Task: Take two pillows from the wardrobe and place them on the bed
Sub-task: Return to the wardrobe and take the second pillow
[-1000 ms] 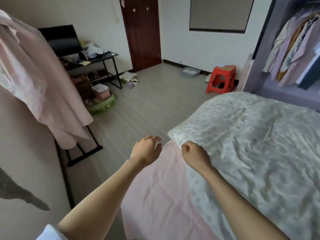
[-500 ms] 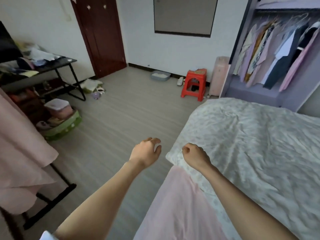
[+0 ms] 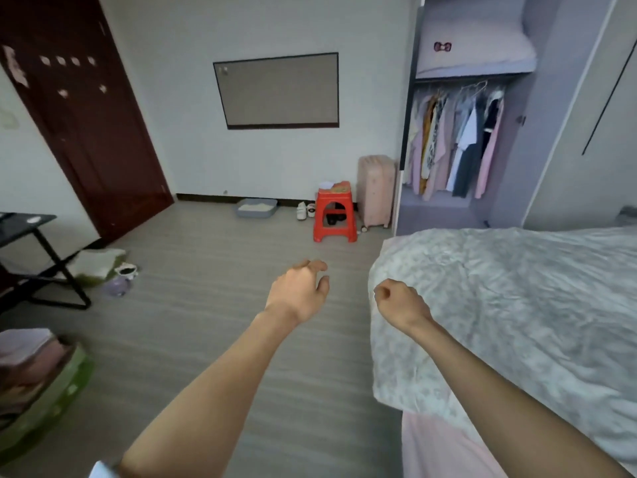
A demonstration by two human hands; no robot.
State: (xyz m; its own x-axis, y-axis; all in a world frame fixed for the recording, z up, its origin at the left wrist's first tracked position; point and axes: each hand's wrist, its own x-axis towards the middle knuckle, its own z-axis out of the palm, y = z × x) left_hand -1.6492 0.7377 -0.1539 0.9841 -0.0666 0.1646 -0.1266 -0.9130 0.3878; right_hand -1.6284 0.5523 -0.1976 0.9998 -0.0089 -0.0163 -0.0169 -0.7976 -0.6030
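Note:
The wardrobe (image 3: 537, 139) stands open at the far right, past the foot of the bed. On its top shelf lies a pale pink pillow (image 3: 475, 46) with a small bow mark; clothes hang below it. The bed (image 3: 517, 305) with a white patterned quilt fills the right side. My left hand (image 3: 298, 291) hangs over the floor, fingers loosely curled and apart, holding nothing. My right hand (image 3: 401, 305) is curled into a fist over the quilt's left edge, with nothing visible in it.
A red plastic stool (image 3: 334, 212) and a pink suitcase (image 3: 375, 189) stand on the floor left of the wardrobe. A litter tray (image 3: 256, 208) and shoes (image 3: 305, 211) lie by the wall. A black desk (image 3: 38, 257) and green basket (image 3: 44, 391) are at left. A dark red door (image 3: 86, 125) is closed.
The view has swung right and up, from the clothes rack to the wardrobe and its top shelf. Both hands have left the quilt corner; the left fingers have spread slightly.

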